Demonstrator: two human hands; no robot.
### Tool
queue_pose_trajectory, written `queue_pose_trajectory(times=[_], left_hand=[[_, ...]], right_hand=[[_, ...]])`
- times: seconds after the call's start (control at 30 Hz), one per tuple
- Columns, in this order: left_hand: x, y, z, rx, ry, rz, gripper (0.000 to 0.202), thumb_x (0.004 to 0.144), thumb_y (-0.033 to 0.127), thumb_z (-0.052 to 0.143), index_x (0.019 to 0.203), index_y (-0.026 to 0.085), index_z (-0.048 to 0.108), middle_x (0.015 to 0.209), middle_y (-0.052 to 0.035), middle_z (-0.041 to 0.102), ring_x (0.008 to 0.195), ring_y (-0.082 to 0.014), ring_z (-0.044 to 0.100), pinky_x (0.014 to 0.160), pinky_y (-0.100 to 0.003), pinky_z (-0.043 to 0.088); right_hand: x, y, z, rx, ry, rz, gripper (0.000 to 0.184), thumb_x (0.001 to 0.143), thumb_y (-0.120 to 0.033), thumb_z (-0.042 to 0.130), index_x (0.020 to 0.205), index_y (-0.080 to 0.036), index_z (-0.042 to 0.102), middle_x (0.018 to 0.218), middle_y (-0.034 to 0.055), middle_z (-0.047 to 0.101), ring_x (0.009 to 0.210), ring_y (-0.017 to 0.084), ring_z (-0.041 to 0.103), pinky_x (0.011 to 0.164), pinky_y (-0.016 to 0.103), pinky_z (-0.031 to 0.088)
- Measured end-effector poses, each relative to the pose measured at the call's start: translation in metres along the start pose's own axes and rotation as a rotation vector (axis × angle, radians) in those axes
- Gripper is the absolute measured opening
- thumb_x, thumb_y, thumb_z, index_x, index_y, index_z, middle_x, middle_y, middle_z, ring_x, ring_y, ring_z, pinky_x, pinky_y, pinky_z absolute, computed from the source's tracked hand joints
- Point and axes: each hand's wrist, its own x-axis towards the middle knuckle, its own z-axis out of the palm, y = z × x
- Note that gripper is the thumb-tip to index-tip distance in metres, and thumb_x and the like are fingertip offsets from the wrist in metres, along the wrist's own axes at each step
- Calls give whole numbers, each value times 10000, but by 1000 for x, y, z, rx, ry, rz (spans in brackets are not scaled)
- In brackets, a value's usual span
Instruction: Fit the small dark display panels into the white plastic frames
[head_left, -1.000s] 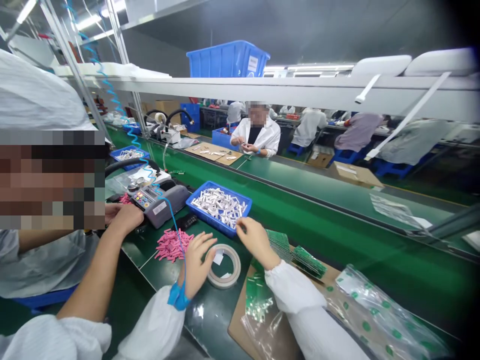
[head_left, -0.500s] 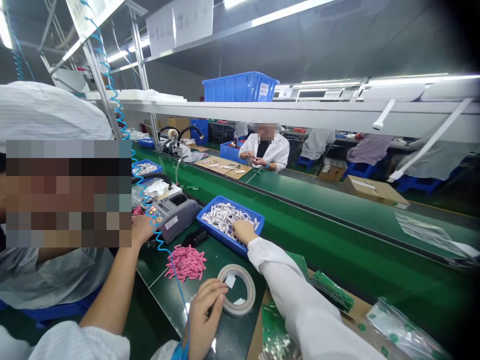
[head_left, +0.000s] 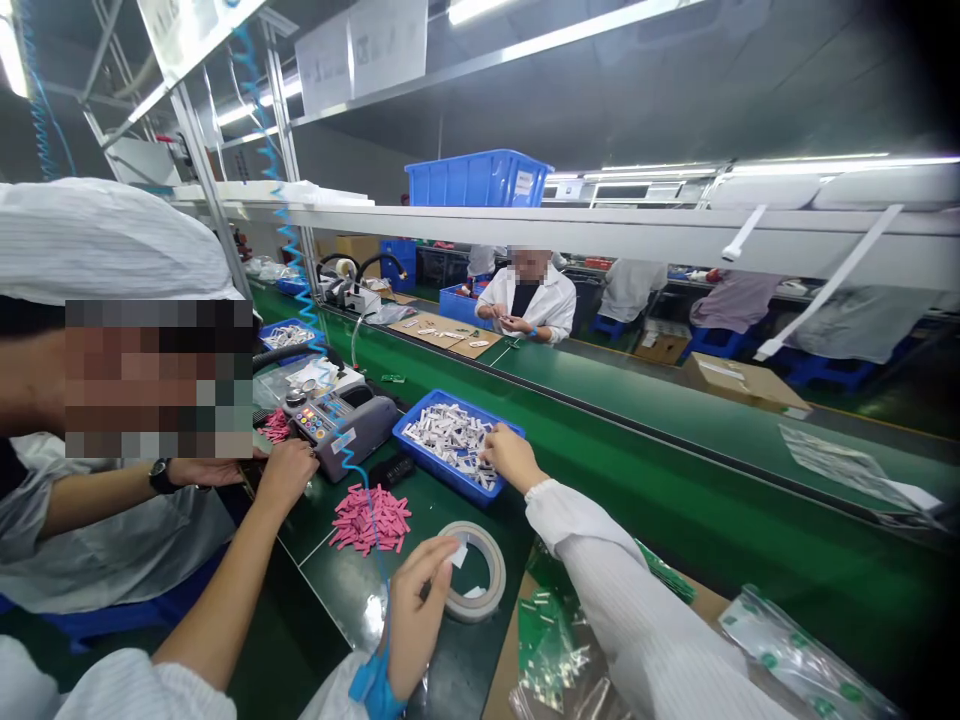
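Note:
My right hand (head_left: 507,456) reaches into a blue tray (head_left: 444,478) of small white parts (head_left: 448,432). Its fingers curl down among the parts at the tray's right corner, and what they pinch is hidden. Nearer to me, a white tape roll (head_left: 489,590) lies flat on the green bench. My left hand (head_left: 417,612) is at the roll's left rim, thumb and fingers pinched on a small white tab (head_left: 456,554). A blue strap (head_left: 373,682) with a coiled blue cord is on that wrist.
A pile of pink pieces (head_left: 371,518) lies left of the roll. A co-worker's hand (head_left: 286,474) rests at a grey desktop machine (head_left: 346,418). Green circuit boards (head_left: 551,645) and spotted plastic bags (head_left: 795,650) lie on cardboard at the right. The green conveyor (head_left: 675,480) runs behind.
My right hand went forward from the tray's near edge in among the white parts. My left hand slid from the roll's far left to its near rim and closed into a pinch.

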Motion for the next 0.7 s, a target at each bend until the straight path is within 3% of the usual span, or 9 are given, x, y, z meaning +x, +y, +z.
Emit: queue_pose_trajectory(times=[0.1,0.23,0.37,0.47,0.53,0.6,0.7], left_hand=[[5,-3,3,-42,30,-38,352,911,389,470,1231,250,513,1238,-89,575,1052,-199,587,887,-399,509],[4,-4,10,-309,117,-230,507,927,471,359,1384,255,338,1256,-107,593,1068,-200,625,896,-372,514],[-4,-14,9,-429,152,-390,522,896,546,341,1245,190,495,1184,-147,631,1034,-240,648,825,-380,556],[-7,-34,-1,-369,168,-411,542,902,562,249,1167,205,558,1084,-171,668,980,-234,670,786,-386,570],[-8,-49,-11,-318,150,-414,544,911,544,192,1190,244,549,1084,-165,675,934,-209,685,731,-378,578],[-10,-61,-20,-265,121,-414,523,925,501,160,1216,277,534,1035,-141,698,830,-180,702,648,-361,578],[-19,-68,-29,-224,81,-415,431,943,423,212,1207,316,534,855,-71,729,627,-157,686,496,-339,545]], right_hand=[[-37,-31,-1,148,95,-106,171,902,-286,545,897,-136,627,1047,85,596,996,194,570,869,367,471],[-101,-78,22,350,6,-366,79,801,-137,626,738,-185,635,983,32,609,890,129,597,760,229,481],[-131,-91,36,440,-142,-539,96,750,-96,643,766,-185,672,1014,50,611,885,146,614,757,246,489],[-122,-91,28,457,-305,-697,195,686,-130,722,853,-230,705,1071,13,645,964,151,624,836,223,478],[-103,-93,21,443,-349,-717,171,737,-162,697,886,-243,708,1017,-12,676,930,131,634,823,203,475],[-76,-97,20,401,-330,-663,99,819,-228,639,895,-227,702,914,-14,688,862,124,634,795,217,478],[-28,-106,35,286,-256,-508,182,909,-285,533,925,-162,668,894,27,671,851,147,619,809,302,485]])
